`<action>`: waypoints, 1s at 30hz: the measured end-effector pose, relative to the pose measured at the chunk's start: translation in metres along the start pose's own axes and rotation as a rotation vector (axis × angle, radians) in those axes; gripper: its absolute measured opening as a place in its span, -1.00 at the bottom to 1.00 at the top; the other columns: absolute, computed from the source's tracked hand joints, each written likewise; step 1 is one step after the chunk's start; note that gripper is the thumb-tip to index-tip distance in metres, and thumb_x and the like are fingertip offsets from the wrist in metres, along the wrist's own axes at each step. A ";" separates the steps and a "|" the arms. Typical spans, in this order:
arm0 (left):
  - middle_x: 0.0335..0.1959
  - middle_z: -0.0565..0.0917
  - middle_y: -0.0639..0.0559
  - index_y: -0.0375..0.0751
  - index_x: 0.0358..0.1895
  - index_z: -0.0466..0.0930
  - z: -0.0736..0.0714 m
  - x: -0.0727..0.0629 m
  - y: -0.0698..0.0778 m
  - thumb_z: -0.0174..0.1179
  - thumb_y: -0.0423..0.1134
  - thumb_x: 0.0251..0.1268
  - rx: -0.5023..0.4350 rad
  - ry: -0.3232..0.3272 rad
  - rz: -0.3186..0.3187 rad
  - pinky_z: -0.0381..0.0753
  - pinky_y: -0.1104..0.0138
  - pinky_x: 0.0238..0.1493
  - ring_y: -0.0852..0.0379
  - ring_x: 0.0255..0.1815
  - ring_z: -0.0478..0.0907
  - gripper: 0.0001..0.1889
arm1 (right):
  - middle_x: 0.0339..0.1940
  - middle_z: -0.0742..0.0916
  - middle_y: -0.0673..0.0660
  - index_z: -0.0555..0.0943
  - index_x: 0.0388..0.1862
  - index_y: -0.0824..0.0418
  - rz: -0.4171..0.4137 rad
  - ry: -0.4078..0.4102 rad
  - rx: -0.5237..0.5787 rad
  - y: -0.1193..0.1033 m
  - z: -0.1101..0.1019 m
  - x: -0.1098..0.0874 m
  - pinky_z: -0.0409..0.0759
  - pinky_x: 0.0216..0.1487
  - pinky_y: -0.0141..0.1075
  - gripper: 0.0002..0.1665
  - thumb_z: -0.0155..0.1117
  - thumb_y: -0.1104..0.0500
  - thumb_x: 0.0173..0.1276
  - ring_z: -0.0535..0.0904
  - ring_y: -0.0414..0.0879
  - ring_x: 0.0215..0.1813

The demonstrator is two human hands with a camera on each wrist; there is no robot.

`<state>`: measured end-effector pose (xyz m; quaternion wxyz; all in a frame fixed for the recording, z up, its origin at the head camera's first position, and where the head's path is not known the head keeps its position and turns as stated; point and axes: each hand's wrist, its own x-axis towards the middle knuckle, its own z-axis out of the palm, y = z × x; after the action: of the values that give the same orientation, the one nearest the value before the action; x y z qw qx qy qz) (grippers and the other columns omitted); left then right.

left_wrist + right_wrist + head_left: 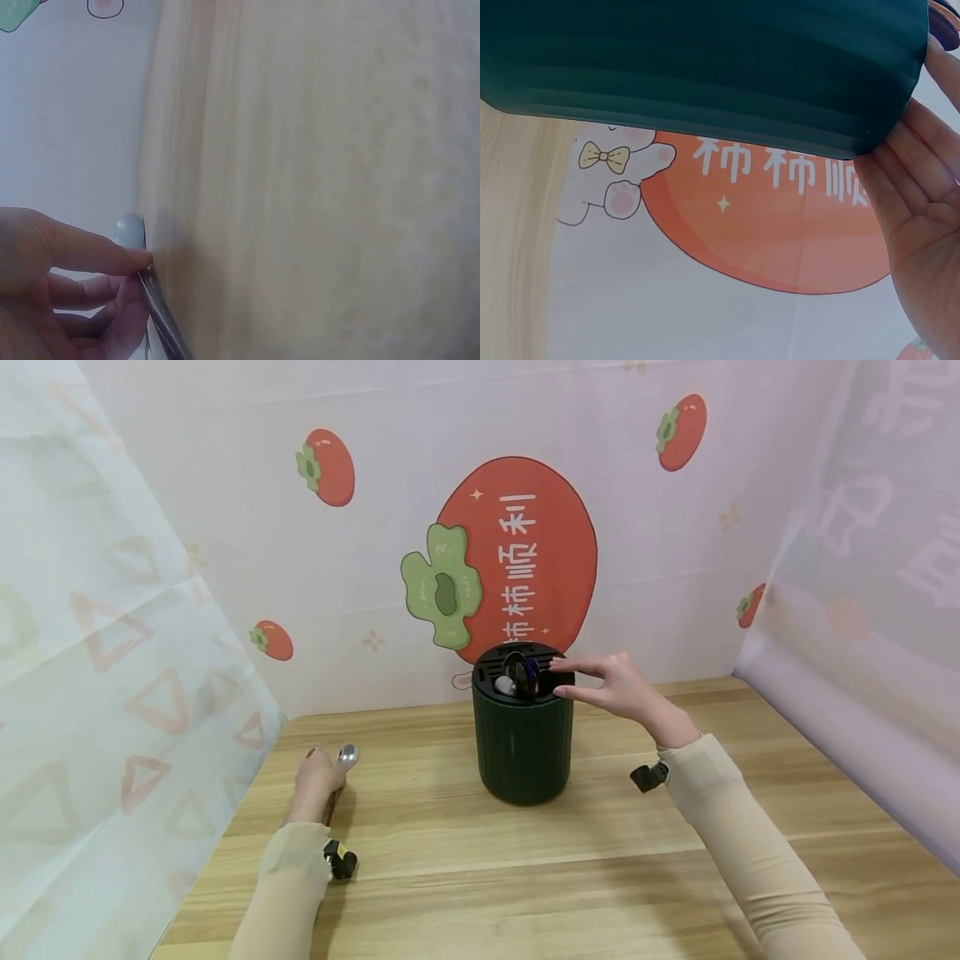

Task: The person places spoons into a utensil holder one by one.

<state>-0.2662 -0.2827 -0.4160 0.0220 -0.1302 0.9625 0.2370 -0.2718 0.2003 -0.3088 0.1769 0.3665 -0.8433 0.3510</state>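
At the left of the table, in the head view, my left hand pinches a spoon with a silver bowl. In the left wrist view the spoon's dark, shiny handle passes thumb and fingers, close to the tabletop. A dark green ribbed utensil holder stands upright near the back wall. Several utensils, with rounded dark and silver ends, stick up from its black slotted top. My right hand is at the holder's right rim, fingers extended and thumb apart from them; in the right wrist view its fingers lie against the holder's upper edge.
The wooden table meets a white cloth backdrop printed with red persimmons, right behind the holder. Cloth walls also rise at the left and right sides. A small black camera sits on the right wrist, another on the left.
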 end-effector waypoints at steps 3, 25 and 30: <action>-0.45 0.52 -0.29 -0.55 -0.25 0.42 0.002 0.002 0.001 0.21 -0.42 -0.06 -0.022 -0.001 -0.001 0.44 0.30 -0.57 -0.09 -0.47 0.45 -0.70 | 0.12 0.68 0.07 0.65 0.08 0.07 -0.006 0.003 0.001 0.001 0.000 0.000 0.49 0.19 -0.03 -0.57 0.40 0.09 0.19 0.59 -0.03 0.16; -0.74 0.47 0.07 -0.20 -0.72 0.47 0.003 -0.001 0.009 0.19 -0.35 -0.05 -0.186 0.033 0.073 0.37 0.38 -0.55 0.13 -0.61 0.41 -0.81 | 0.11 0.68 0.13 0.65 0.07 0.17 0.002 0.008 -0.012 -0.007 -0.001 0.000 0.49 0.17 -0.01 -0.56 0.41 0.16 0.17 0.59 0.04 0.16; -0.74 0.54 0.08 -0.19 -0.72 0.53 0.001 -0.001 0.014 0.15 -0.31 0.01 -0.133 0.054 0.116 0.39 0.37 -0.49 0.12 -0.58 0.48 -0.80 | 0.11 0.68 0.05 0.65 0.08 0.06 -0.001 0.006 -0.005 -0.001 -0.001 0.000 0.50 0.19 -0.03 -0.56 0.40 0.07 0.18 0.59 -0.03 0.17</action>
<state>-0.2684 -0.2701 -0.4104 -0.0266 -0.0816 0.9508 0.2976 -0.2708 0.2004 -0.3081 0.1804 0.3652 -0.8436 0.3498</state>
